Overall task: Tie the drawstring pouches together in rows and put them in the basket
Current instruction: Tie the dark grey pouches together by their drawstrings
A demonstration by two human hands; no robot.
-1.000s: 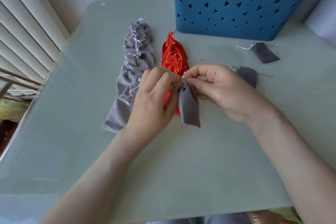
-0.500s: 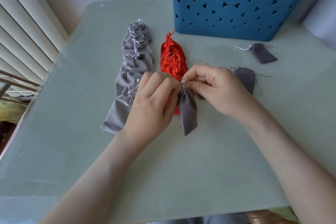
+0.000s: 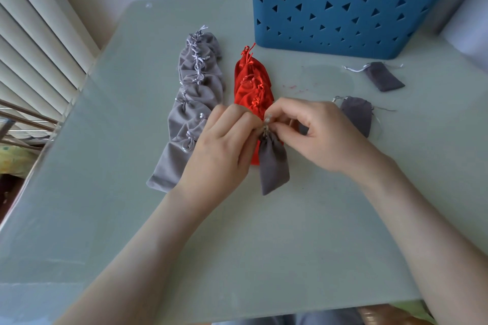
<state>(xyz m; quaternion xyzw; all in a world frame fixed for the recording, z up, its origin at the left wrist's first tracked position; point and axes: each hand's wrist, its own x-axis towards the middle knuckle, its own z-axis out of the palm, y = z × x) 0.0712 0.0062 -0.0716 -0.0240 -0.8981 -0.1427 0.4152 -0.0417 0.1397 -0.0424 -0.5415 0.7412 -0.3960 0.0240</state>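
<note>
Head cam: our left hand [image 3: 224, 148] and right hand [image 3: 317, 137] both pinch the drawstring atop the dark grey pouch [image 3: 273, 166], its length pointing back toward us. The next loose pouch [image 3: 356, 113] lies just beyond the right hand, so that one's nearer, we reckon.

A pale green glass-topped table [image 3: 111, 219] carries a blue plastic basket with triangular holes [image 3: 343, 8] at its far side, a tied row of light grey fabric pouches [image 3: 192, 103] just beside a row of red satin pouches [image 3: 250, 82], and to the right a loose dark grey pouch [image 3: 383, 76] and a second dark grey pouch [image 3: 356, 115].
</note>
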